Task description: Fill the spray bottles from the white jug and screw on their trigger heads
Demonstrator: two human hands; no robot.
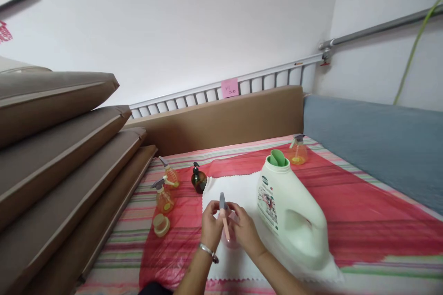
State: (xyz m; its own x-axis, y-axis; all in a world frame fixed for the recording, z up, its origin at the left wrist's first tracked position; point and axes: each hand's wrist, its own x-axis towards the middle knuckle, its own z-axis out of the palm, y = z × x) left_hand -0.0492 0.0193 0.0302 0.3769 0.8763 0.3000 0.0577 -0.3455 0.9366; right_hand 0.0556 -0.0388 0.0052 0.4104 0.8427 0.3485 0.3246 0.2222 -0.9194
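Note:
Both of my hands meet over a white cloth, at a small pink spray bottle with a grey-and-pink trigger head. My left hand has its fingers closed at the left of the spray head. On the other side, my right hand is closed around the upper part of the bottle; the palms hide much of its neck. To the right stands a large pale green detergent jug with a green cap set in its mouth.
Two amber spray bottles, a dark pump bottle and a cream lid stand at the left. Another spray bottle is behind the jug. Red plastic sheeting covers the striped bedding. Brown cushions are stacked at far left.

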